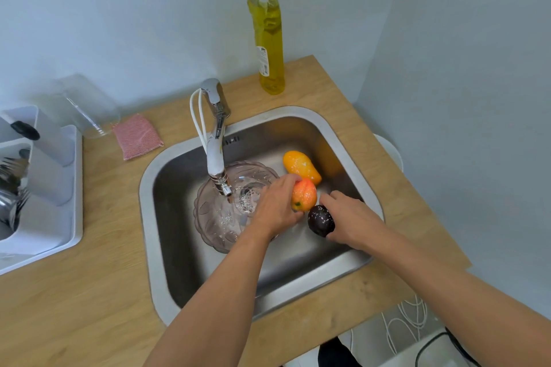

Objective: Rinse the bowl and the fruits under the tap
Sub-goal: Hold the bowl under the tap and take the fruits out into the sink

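Three fruits sit in the steel sink (167,247), frame centre: yellow-orange mango (301,166) lying on the basin floor toward the upper right; peach-coloured fruit (303,194) just below it, touching or nearly so; dark plum-like fruit (320,220) lower right of that. Left hand (275,205) curled around the peach-coloured fruit, fingers over its top, thumb side under it, closed on it; right hand (351,222) wrapped on the dark fruit from the right, fingers closed against it. Both held fruits carry water droplets; whether they rest on the basin floor or are lifted, cannot tell. Clear glass bowl (214,211) stands upright in the left half of the sink, directly beneath the tap (216,140) spout; droplets and splashes inside the bowl, no fruit in it; left wrist crosses the bowl's right rim. Tall soap bottle (267,30) with green pump, yellow liquid filling most of it, on the wooden counter (89,292) above the sink. Pink sponge (137,136) on counter left of tap; clear upturned container (80,104) behind it. White drying rack (44,202) at frame left; its compartment holds forks and other cutlery.
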`<move>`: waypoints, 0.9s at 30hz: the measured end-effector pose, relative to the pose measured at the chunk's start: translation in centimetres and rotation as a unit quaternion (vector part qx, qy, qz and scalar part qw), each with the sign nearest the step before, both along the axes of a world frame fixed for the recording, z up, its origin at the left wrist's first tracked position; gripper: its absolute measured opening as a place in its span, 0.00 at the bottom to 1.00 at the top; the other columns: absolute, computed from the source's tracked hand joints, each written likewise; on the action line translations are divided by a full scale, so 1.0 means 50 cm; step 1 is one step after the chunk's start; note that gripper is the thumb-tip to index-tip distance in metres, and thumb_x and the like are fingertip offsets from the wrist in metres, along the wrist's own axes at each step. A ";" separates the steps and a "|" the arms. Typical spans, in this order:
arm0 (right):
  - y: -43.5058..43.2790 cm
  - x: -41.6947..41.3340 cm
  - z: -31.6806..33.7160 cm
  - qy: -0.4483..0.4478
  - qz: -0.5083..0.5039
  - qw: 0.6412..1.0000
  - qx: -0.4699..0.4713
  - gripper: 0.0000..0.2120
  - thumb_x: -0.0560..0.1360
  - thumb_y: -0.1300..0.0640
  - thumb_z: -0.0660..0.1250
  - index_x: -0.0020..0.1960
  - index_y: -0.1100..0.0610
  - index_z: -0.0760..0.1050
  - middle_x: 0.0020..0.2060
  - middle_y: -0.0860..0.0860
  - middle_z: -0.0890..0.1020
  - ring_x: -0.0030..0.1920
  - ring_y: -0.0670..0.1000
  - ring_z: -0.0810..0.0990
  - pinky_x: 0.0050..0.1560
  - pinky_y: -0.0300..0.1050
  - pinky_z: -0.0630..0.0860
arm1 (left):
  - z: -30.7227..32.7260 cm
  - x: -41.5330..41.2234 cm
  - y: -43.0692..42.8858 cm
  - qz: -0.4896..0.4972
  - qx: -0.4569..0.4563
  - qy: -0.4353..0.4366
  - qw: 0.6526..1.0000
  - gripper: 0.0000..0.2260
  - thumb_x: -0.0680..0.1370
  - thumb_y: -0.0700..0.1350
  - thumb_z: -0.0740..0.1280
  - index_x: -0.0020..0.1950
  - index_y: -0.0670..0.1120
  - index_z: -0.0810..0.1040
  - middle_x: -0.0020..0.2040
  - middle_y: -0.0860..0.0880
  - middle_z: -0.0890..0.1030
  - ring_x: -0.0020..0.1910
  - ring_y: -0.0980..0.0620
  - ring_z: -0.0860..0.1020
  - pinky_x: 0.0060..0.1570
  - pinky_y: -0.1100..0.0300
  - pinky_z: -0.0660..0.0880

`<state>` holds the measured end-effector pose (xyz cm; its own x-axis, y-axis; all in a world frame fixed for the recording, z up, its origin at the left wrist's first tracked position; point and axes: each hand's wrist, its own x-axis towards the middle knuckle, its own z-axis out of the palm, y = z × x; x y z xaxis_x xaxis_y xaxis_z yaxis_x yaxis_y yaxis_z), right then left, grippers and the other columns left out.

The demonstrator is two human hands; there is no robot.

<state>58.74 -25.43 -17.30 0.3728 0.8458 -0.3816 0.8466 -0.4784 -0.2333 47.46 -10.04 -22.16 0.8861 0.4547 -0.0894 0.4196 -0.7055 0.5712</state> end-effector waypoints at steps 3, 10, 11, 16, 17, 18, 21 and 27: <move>0.005 0.001 -0.008 -0.016 0.021 0.999 -0.033 0.28 0.66 0.55 0.77 0.61 0.55 0.68 0.54 0.55 0.74 0.50 0.61 0.81 0.43 0.50 0.73 | -0.009 0.016 -0.005 -0.028 0.039 0.042 0.998 0.31 0.68 0.49 0.75 0.68 0.52 0.68 0.65 0.50 0.76 0.66 0.47 0.73 0.57 0.50 0.63; 0.017 0.007 -0.024 -0.019 0.046 0.996 -0.077 0.33 0.63 0.57 0.81 0.63 0.56 0.68 0.55 0.56 0.76 0.51 0.61 0.81 0.40 0.49 0.72 | -0.020 0.039 -0.021 -0.036 0.071 0.075 0.994 0.28 0.70 0.53 0.73 0.66 0.52 0.67 0.62 0.50 0.77 0.64 0.46 0.74 0.49 0.49 0.57; 0.018 0.008 -0.026 -0.017 0.047 0.996 -0.080 0.34 0.63 0.57 0.81 0.63 0.56 0.68 0.55 0.56 0.76 0.51 0.61 0.81 0.41 0.50 0.73 | -0.021 0.039 -0.021 -0.034 0.072 0.077 0.994 0.27 0.70 0.53 0.73 0.66 0.52 0.67 0.62 0.50 0.77 0.64 0.46 0.74 0.49 0.49 0.57; 0.026 0.007 -0.034 -0.001 0.041 0.994 -0.104 0.36 0.62 0.57 0.82 0.64 0.56 0.68 0.57 0.56 0.75 0.55 0.62 0.80 0.45 0.52 0.76 | -0.033 0.036 -0.021 -0.023 0.059 0.091 0.994 0.26 0.71 0.53 0.72 0.66 0.51 0.68 0.62 0.48 0.77 0.64 0.45 0.73 0.54 0.47 0.61; 0.028 0.006 -0.035 0.002 0.038 0.993 -0.108 0.37 0.62 0.57 0.82 0.65 0.56 0.67 0.57 0.56 0.75 0.55 0.62 0.80 0.45 0.51 0.75 | -0.035 0.036 -0.021 -0.023 0.058 0.093 0.994 0.26 0.71 0.53 0.72 0.66 0.51 0.68 0.62 0.48 0.77 0.64 0.45 0.73 0.55 0.47 0.62; 0.029 0.005 -0.036 0.006 0.035 0.993 -0.112 0.37 0.62 0.57 0.82 0.65 0.56 0.67 0.58 0.56 0.75 0.56 0.62 0.80 0.45 0.51 0.75 | -0.038 0.036 -0.021 -0.023 0.058 0.094 0.994 0.27 0.71 0.53 0.72 0.67 0.51 0.68 0.63 0.48 0.77 0.65 0.45 0.73 0.55 0.47 0.61; 0.034 0.004 -0.036 0.021 0.026 0.992 -0.124 0.37 0.62 0.57 0.82 0.65 0.56 0.67 0.59 0.56 0.75 0.58 0.61 0.79 0.47 0.51 0.76 | -0.039 0.035 -0.020 -0.034 0.058 0.097 0.993 0.29 0.72 0.52 0.73 0.70 0.52 0.66 0.67 0.48 0.75 0.68 0.45 0.70 0.59 0.47 0.61; 0.046 0.025 0.000 0.038 0.009 0.997 -0.067 0.35 0.61 0.53 0.82 0.63 0.54 0.70 0.59 0.54 0.76 0.58 0.58 0.78 0.52 0.50 0.76 | -0.008 -0.038 0.004 0.035 0.056 -0.017 0.998 0.26 0.73 0.49 0.71 0.70 0.49 0.72 0.67 0.48 0.76 0.68 0.46 0.71 0.63 0.50 0.65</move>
